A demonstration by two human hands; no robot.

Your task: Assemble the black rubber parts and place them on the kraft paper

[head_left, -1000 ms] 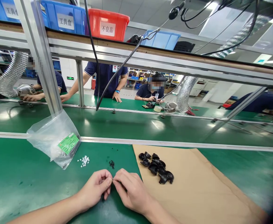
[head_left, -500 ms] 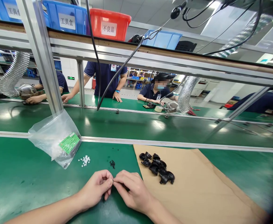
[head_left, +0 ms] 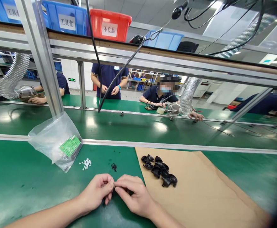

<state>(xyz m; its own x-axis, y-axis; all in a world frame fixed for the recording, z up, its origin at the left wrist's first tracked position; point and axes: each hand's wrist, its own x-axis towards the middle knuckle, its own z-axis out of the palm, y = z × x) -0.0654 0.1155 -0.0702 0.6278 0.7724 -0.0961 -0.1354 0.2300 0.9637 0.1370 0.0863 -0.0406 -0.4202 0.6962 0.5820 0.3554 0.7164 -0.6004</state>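
Observation:
My left hand [head_left: 98, 191] and my right hand [head_left: 135, 194] meet fingertip to fingertip low over the green mat, pinching a tiny dark part [head_left: 114, 184] between them. The part is mostly hidden by the fingers. Just beyond the hands lies a small cluster of black bits [head_left: 114, 166] and a little heap of white pieces [head_left: 86, 163]. A pile of black plastic shells [head_left: 159, 170] sits on the brown cardboard sheet [head_left: 200, 190] to the right of my right hand.
A clear plastic bag [head_left: 55, 139] with a green label leans against an aluminium post [head_left: 42, 60] at the left. Beyond runs a green conveyor [head_left: 138, 126], with other people seated and standing across it. Blue and red bins [head_left: 110, 25] stand on the overhead shelf; cables hang down.
My hands stay pinched together in nearly the same place. Across the conveyor, the standing person has lifted both hands off the table, and a seated person's hand has reached out at the right.

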